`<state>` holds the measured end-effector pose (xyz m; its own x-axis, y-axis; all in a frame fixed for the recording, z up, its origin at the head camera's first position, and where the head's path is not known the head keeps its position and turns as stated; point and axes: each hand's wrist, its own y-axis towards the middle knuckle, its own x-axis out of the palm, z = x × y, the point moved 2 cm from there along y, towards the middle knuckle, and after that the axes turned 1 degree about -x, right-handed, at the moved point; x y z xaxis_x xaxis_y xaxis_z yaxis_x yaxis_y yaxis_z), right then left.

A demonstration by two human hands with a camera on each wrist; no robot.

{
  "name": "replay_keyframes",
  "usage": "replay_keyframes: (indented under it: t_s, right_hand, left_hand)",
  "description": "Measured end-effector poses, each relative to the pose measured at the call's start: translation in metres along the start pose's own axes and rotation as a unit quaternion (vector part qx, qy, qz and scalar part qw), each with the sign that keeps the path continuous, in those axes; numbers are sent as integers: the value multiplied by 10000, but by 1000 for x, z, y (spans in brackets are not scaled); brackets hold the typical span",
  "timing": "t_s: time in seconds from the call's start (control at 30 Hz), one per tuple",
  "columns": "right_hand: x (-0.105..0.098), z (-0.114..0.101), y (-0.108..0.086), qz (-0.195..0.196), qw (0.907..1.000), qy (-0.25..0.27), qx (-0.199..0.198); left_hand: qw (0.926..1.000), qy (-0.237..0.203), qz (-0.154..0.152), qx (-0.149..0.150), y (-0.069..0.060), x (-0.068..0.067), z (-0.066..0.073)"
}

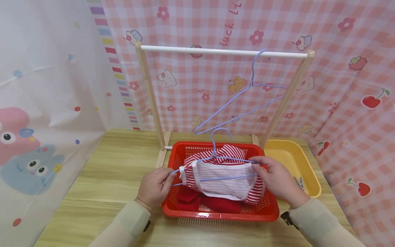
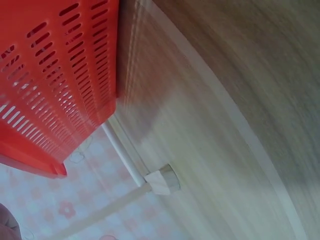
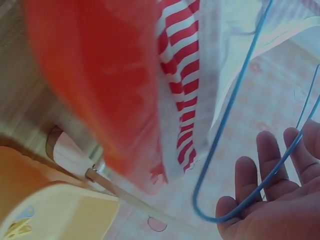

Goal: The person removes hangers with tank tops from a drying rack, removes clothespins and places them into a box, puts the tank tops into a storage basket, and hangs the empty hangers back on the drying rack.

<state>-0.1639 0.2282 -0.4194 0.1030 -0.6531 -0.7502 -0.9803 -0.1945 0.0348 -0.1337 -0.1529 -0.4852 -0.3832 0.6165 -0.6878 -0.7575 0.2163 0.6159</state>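
Observation:
Both hands hold a blue wire clothes hanger [image 1: 229,177] over a red basket [image 1: 220,215]. Its left end is gripped by my left hand [image 1: 155,187], thumb against fingers; the left wrist view catches only a sliver of that hand [image 2: 7,227]. My right hand [image 1: 274,176] holds the other end. In the right wrist view, the wire [image 3: 222,122] crosses the slightly bent fingers of that hand [image 3: 280,200]. A red-and-white striped sleeveless top [image 1: 226,188] with white trim hangs around the hanger, its left strap over the wire. Whether the right strap is on the wire, I cannot tell.
Red cloth [image 1: 222,204] lies in the basket. Behind stands a wooden rack with a white rail [image 1: 197,50]; another blue hanger [image 1: 222,108] hangs from it. A yellow tub [image 1: 288,157] with clothespins [image 1: 299,183] stands at the right on the wooden table [image 1: 92,192].

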Motion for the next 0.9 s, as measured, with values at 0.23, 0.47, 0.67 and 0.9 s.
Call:
replay_keyframes:
  t_s: [0.23, 0.47, 0.67, 0.9]
  right_hand:
    - [1, -8, 3, 84, 9997, -127, -180]
    - [4, -18, 7, 181, 9979, -267, -556]
    - [6, -23, 10, 322, 9958, -387, -761]
    - [8, -29, 13, 214, 9963, -361, -746]
  left_hand:
    - [9999, -3, -121, -58, 3, 2, 5]
    - [9995, -149, -230, -175, 6, 6, 8]
    - [9993, -145, -356, 32, 8, 8, 9]
    - [9987, -70, -451, 212, 11, 9, 12]
